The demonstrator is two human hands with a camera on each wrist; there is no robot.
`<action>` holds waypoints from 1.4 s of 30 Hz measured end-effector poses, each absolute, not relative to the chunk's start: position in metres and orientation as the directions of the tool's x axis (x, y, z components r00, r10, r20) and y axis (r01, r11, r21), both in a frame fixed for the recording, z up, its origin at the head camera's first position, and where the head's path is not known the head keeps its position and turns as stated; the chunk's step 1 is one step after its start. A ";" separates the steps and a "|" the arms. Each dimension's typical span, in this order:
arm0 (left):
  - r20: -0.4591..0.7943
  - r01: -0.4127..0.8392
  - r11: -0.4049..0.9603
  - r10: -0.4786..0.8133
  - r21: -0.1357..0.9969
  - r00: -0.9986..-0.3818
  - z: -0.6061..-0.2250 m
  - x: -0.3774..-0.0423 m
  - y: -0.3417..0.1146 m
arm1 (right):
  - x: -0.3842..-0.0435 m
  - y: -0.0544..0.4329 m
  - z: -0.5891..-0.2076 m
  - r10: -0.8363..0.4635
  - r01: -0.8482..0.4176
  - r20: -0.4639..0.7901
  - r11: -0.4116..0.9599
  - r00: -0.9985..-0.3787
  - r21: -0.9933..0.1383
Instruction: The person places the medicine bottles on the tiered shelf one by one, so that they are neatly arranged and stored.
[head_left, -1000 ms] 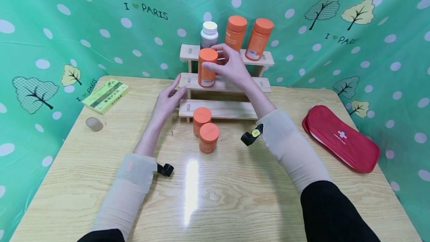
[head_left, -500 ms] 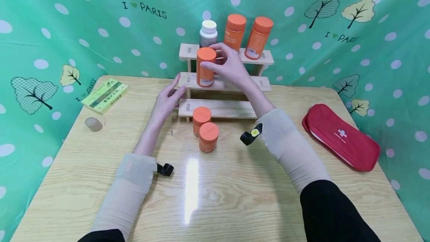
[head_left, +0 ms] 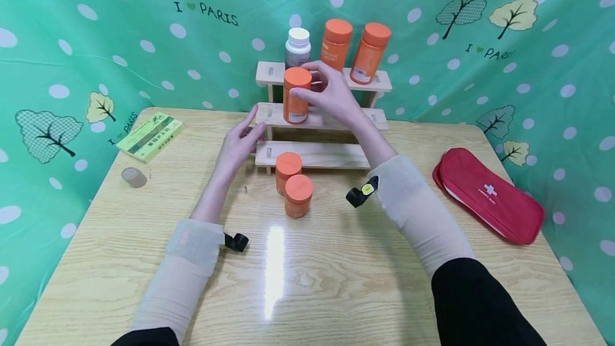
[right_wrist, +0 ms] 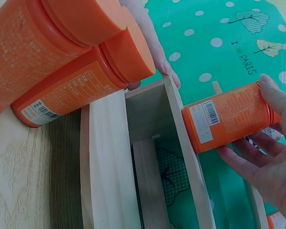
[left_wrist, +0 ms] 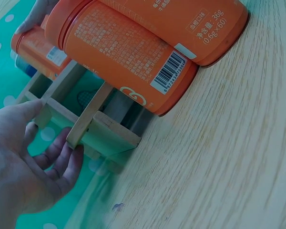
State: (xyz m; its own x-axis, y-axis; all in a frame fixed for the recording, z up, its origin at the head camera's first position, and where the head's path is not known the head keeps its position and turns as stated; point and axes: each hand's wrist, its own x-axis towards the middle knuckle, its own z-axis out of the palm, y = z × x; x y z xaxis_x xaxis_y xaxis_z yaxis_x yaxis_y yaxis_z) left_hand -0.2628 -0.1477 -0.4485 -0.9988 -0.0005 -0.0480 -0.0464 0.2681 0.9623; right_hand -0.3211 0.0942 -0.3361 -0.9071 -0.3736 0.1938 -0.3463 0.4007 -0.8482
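My right hand (head_left: pixel 331 92) pinches an orange pill bottle (head_left: pixel 295 103) between thumb and fingers. Its base meets the middle tier of a three-step wooden rack (head_left: pixel 317 155), near the left end. My left hand (left_wrist: pixel 33 157) grips the rack's left end, with the thumb at the middle tier and curled fingertips at the lowest board. Behind the held bottle, on the top tier, stand a white-capped bottle (head_left: pixel 298 47) and two orange bottles (head_left: pixel 336 47), (head_left: pixel 370 55). Two more orange bottles (head_left: pixel 288 167), (head_left: pixel 298 195) stand on the table before the rack.
A green and yellow box (head_left: pixel 150 136) lies at the table's back left, with a small greyish, cap-like piece (head_left: pixel 134 177) nearby. On the right lies a red first aid pouch (head_left: pixel 487 196). A green patterned cloth (head_left: pixel 202 57) hangs behind the wooden table (head_left: pixel 336 282).
The bottle in my right hand shifted slightly left, then slightly back right along the middle tier. My left hand has stayed at the rack's left end.
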 end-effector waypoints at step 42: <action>-0.036 -0.035 0.256 -0.001 0.966 -0.999 -0.447 -0.261 -0.146 | -0.274 0.121 -0.379 -0.158 -0.314 0.288 0.181 -0.945 -0.932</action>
